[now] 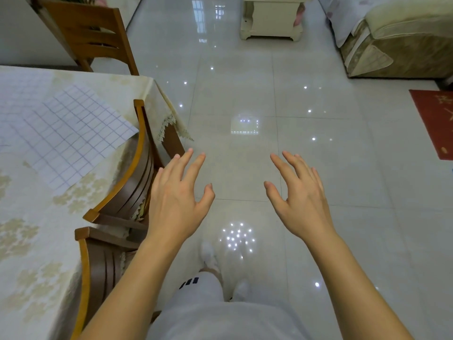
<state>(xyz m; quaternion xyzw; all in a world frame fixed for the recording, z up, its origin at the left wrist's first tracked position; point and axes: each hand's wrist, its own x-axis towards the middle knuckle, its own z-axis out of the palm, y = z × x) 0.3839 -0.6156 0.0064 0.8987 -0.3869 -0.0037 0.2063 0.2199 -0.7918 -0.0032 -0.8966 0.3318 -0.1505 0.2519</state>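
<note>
**Up front, nothing in our grasp yet**

We'd best swing our left hand (176, 200) onto the top of the brown curved-back wooden chair (131, 190) just beside it, tucked under the cream-clothed table (36, 241). Both it and our right hand (301, 202) hover spread wide, holding nothing, above the glossy pale tiled floor (245, 94).
</note>
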